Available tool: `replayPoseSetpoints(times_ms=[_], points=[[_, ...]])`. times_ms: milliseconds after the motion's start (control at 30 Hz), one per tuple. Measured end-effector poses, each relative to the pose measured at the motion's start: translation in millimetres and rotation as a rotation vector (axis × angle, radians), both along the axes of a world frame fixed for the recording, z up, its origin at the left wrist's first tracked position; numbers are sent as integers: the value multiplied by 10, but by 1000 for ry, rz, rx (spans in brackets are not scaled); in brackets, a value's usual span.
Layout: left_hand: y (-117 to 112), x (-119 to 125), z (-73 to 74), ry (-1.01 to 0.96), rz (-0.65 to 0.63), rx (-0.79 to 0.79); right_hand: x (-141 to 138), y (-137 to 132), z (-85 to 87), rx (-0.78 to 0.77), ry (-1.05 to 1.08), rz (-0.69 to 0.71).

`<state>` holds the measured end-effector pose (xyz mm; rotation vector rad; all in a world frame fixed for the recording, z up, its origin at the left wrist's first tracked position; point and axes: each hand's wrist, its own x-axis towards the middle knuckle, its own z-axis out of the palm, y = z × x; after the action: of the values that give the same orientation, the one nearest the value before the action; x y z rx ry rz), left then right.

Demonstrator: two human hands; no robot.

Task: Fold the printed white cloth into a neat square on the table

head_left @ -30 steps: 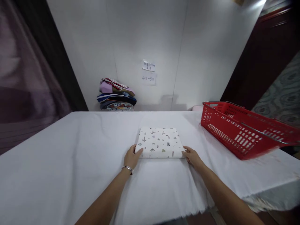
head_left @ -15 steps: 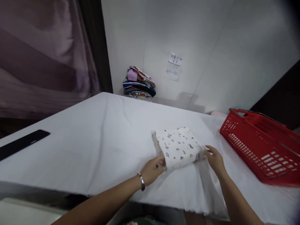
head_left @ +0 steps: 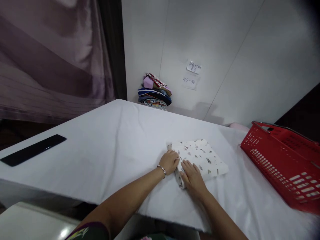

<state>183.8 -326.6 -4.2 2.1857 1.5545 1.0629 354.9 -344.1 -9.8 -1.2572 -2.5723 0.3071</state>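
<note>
A folded white cloth with a small printed pattern [head_left: 202,158] lies on the white-covered table [head_left: 105,143], right of its middle. My left hand [head_left: 170,161], a metal bracelet on its wrist, grips the cloth's near left edge with curled fingers. My right hand [head_left: 192,176] rests flat on the cloth's near corner, fingers stretched forward, right beside the left hand.
A red plastic basket [head_left: 282,163] stands at the table's right end. A black flat slab [head_left: 33,150] lies near the left edge. A stack of folded coloured clothes [head_left: 155,91] sits by the wall behind the table, under two paper notes [head_left: 191,75]. A purple curtain hangs at left.
The cloth has turned on the table. My right hand has moved from its right edge to its near corner, next to my left hand. The view has swung left.
</note>
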Motion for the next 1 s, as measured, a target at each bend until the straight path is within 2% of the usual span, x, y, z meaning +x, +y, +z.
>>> replayPoseSetpoints(times_ms=[67,133,267,333,467,633,800,900,1000], points=[[68,-30,-43,-27,17,-19,27,-11,-37,28,-11,-1],[166,-91,-59,-98,90,-32,46,-7,-53,56,-11,-3],[413,-263,-32,-258,405,-139,46,6,-86,87,-7,-3],[527,-323,-8,-271,479,-259,38,4,-105,96,-4,-7],[696,-327,19,-224,469,-416,25,-15,-121,127,-1,-13],[797,-265,-17,-150,458,-391,40,-37,-119,192,38,10],[837,-263,-92,-39,440,-314,7,-41,-70,167,71,21],[871,-288,-117,12,367,-312,-15,-61,11,122,132,4],[925,-352,-80,7,259,-381,92,-82,65,102,246,-2]])
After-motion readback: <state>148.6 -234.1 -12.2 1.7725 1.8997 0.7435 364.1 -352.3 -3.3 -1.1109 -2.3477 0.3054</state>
